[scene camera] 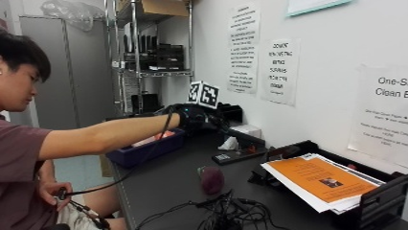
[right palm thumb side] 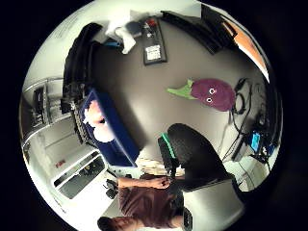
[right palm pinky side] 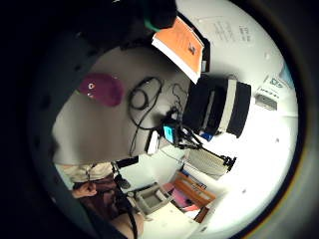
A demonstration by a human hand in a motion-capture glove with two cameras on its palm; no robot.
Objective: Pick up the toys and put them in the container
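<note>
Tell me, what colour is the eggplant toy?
Purple eggplant toy, green stem; clearest in the thumb side palm view.

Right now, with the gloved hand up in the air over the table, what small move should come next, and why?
Probably lower the gloved right hand toward the purple eggplant toy, which lies alone on the dark table beside the tangle of cables. The hand appears to hold nothing, and the blue container already has a pink toy in it, so the eggplant looks like the one left.
</note>
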